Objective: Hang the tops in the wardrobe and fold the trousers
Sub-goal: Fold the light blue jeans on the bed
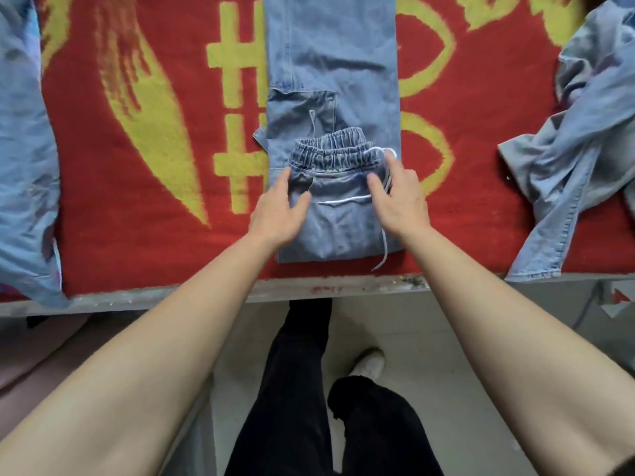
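Denim pieces number three: one pair of pale blue trousers (330, 63) laid straight up the centre of the frame, one flat garment (24, 166) running down the left edge, and one crumpled heap (584, 132) at the upper right, a leg of it trailing to the table's edge (275, 292). All lie on a single red blanket (137, 149) with yellow figures. Two bare hands are in view. The left hand (280, 207) rests with loose, nearly straight fingers on the left side of the folded-over top section; the right hand (400, 197) lies likewise on its right side, fingers relaxed over the white drawstring (343, 202). Neither plainly grips the cloth. Both forearms cross the lower frame and hide much of the floor, where black-trousered legs (295, 389) and one pale shoe (367, 365) show. The trousers' elastic waistband (333, 152) is gathered and doubled back onto the legs, just below a flapped side pocket (302, 108); the cord's end dangles toward the near hem
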`<action>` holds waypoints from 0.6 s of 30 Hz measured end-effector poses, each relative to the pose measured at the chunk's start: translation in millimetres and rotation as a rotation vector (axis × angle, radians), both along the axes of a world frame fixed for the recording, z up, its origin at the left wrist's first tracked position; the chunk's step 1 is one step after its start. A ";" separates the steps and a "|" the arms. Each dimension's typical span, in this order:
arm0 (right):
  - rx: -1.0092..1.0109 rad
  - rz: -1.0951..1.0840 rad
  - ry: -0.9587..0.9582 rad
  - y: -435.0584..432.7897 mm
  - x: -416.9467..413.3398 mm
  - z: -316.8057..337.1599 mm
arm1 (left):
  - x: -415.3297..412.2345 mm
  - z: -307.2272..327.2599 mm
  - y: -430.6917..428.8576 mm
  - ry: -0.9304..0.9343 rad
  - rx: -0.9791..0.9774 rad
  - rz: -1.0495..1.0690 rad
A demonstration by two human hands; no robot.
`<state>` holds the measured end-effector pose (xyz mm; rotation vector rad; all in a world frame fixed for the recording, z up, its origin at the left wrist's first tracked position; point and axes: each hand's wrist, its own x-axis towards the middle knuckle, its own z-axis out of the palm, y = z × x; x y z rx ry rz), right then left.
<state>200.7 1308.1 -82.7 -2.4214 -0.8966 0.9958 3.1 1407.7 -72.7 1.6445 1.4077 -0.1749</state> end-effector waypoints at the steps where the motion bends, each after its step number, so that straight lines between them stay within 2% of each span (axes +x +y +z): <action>1: 0.019 0.102 -0.087 -4.1 -3.6 -2.8 | 0.7 -4.0 -0.5 0.049 0.076 -0.079; 4: 0.059 0.179 -0.246 -7.6 -9.5 -14.5 | 5.9 -12.9 0.4 0.117 0.204 -0.088; 8: -0.063 0.096 -0.187 21.3 6.7 -34.9 | 19.0 -34.6 31.8 0.131 0.200 -0.038; 10: -0.081 0.133 -0.164 32.2 13.0 -37.0 | 25.1 -38.6 48.6 0.128 0.188 -0.031; 12: -0.008 0.169 -0.232 31.9 13.3 -35.3 | 29.6 -36.4 55.6 0.046 0.248 -0.042; 15: 0.117 0.084 -0.331 32.7 12.1 -27.8 | 39.4 -27.7 62.5 -0.058 0.390 0.002; 16: 0.098 0.066 -0.338 38.1 13.7 -28.0 | 44.6 -27.5 67.7 -0.034 0.380 0.015; 18: -0.031 0.070 -0.302 54.2 18.2 -32.9 | 54.1 -36.5 82.6 0.058 0.224 0.029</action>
